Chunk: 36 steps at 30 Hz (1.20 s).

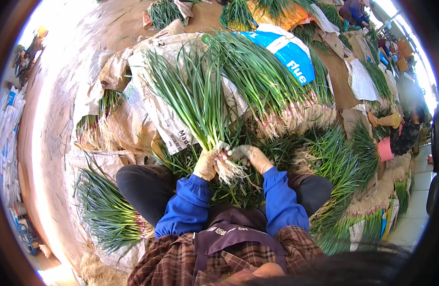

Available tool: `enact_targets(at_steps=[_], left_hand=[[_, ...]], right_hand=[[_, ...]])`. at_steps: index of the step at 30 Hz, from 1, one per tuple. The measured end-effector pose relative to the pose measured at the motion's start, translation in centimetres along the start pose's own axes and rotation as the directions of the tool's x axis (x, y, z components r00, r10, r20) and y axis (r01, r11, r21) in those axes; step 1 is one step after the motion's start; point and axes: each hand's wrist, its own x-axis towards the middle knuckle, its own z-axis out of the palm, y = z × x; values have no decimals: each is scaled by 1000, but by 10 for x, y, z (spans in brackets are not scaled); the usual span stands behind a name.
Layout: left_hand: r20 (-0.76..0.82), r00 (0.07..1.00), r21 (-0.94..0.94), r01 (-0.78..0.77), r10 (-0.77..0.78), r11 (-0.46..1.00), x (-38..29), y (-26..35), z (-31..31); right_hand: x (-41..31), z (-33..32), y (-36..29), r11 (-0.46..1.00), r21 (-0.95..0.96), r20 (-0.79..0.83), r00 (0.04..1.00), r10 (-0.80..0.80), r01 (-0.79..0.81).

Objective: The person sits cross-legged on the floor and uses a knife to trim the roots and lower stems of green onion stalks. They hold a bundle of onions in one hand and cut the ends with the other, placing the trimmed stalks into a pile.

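My left hand point(206, 163), in a pale soiled glove, grips a bunch of spring onions point(201, 111) just above the reddish bulbs. The green leaves fan out away from me, and the whitish roots point(231, 171) hang towards my lap. Close to the right side of the bulbs is my gloved right hand point(254, 158), its fingers bent and slightly blurred; I cannot tell whether they pinch a stalk. Loose green leaves point(237, 196) lie between my crossed legs, below both hands.
A large row of spring onions point(269, 85) lies ahead, partly under a blue-and-white sack point(287, 53). More onions lie left point(108, 211) and right point(334, 161). Printed woven sacks point(162, 103) cover the floor ahead. Another person point(401, 136) sits at the far right.
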Motion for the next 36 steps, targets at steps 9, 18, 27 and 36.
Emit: enact_targets(at_steps=[9, 18, 27, 36], left_hand=[[-37, 993, 241, -103, 116, 965, -19, 6, 7], [83, 988, 40, -132, 128, 990, -30, 6, 45], [45, 999, -133, 34, -29, 990, 18, 32, -24], [240, 962, -278, 196, -129, 940, 17, 25, -8]], right_hand=[[42, 51, -46, 678, 729, -98, 995, -32, 94], [8, -3, -10, 913, 337, -558, 830, -5, 231], [44, -86, -31, 482, -834, -529, 640, -557, -269], [8, -81, -50, 696, -710, -460, 820, -341, -108]])
